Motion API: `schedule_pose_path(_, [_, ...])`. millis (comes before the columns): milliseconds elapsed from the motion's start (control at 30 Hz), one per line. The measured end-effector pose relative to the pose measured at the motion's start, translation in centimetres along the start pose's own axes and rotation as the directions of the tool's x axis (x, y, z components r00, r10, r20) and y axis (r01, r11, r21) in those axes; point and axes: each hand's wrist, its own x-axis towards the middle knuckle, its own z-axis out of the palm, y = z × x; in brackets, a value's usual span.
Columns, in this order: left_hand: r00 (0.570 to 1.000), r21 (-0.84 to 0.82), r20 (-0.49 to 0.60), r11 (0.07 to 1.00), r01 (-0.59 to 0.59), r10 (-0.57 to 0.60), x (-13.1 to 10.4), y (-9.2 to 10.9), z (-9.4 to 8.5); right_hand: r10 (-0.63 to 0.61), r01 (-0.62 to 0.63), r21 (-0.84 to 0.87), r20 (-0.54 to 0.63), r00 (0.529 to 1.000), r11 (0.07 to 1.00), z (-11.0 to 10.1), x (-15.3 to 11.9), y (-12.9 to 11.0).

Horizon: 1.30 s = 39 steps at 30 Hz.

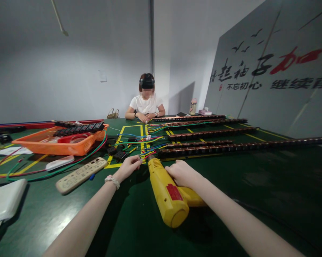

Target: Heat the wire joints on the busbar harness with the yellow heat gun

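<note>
My right hand [182, 174] is wrapped round the handle of a yellow heat gun [165, 192]. Its nozzle points away from me, at a bundle of coloured wires [149, 154]. Those wires come out of the left end of a long dark strip [193, 150] lying across the table. Just left of the nozzle, my left hand [129, 167] pinches the ends of the wires between thumb and fingers. The exact spot where the nozzle meets the wires is partly hidden by the gun's body.
An orange basket [78, 148] with dark parts stands at the left. Nearer lie a beige power strip [82, 175] and a white device [7, 201]. Several more long strips [214, 134] stretch to the right. Across the table sits a person [146, 105] with hands near wires.
</note>
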Motion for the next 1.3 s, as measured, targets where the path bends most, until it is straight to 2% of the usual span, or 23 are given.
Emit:
schedule_pose_path(167, [1.000,-0.022,0.006,1.000,-0.012,0.013,-0.1,0.1,-0.1,-0.013,0.013,0.005,0.030,0.999,1.000,-0.5,0.0,-0.9])
schedule_pose_path(467, [1.000,-0.025,0.014,1.000,0.004,-0.003,-0.1,-0.1,-0.2,-0.021,0.020,0.019,0.022,1.000,1.000,-0.5,-0.1,-0.8])
schedule_pose_path(633, [1.000,0.027,0.023,1.000,0.012,-0.013,-0.1,-0.3,-0.1,-0.007,0.006,0.033,0.037,0.999,0.999,-0.7,-0.2,-0.9])
schedule_pose_path(933, [1.000,0.079,0.006,0.997,0.001,-0.002,0.2,-1.5,0.0,-0.069,0.069,0.043,0.013,0.998,0.997,-0.5,0.3,-1.5])
schedule_pose_path(1133, [1.000,0.089,-0.002,0.996,0.000,0.001,0.3,-1.8,0.0,-0.047,0.044,0.065,0.036,0.998,0.997,-1.1,0.3,-1.6])
schedule_pose_path(1300, [1.000,0.092,-0.003,0.996,0.013,-0.013,0.2,-1.4,0.0,-0.020,0.018,0.083,0.028,0.999,0.996,-0.7,0.4,-1.3])
